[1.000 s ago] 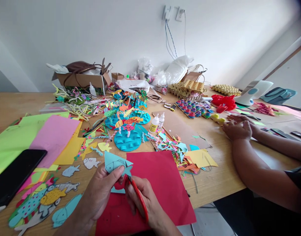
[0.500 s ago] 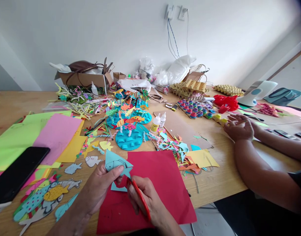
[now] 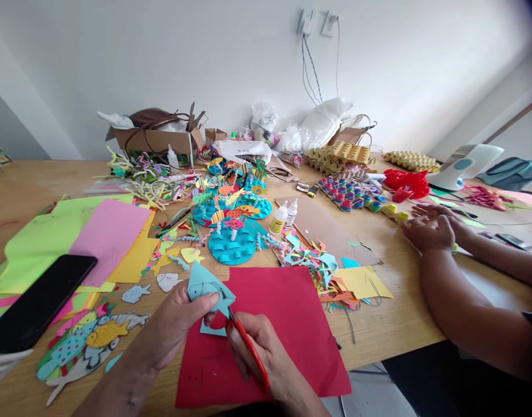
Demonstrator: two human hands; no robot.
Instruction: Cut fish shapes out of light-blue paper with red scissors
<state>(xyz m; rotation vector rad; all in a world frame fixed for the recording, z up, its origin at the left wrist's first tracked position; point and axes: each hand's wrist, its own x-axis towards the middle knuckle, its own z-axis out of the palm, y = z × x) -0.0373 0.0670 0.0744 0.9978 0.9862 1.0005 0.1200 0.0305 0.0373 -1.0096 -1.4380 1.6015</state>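
Pinched in my left hand is a piece of light blue paper with a fish outline drawn on it. My right hand is closed round red-handled scissors, whose blades meet the paper's lower right edge by the fish's tail. Beneath both hands lies a red sheet, with another light blue scrap on it. To the left of my left hand are several cut-out paper fish, among them a yellow fish and a dotted blue fish.
A black phone rests on coloured sheets at left. Blue egg-carton bases with paper fish stand ahead, beside glue bottles. Paper scraps lie to their right. Another person's hands rest at the table's right side.
The view has shifted slightly, so the scene sits a little further right. My hands keep their hold on the paper and scissors; the blades stay at the paper's edge.
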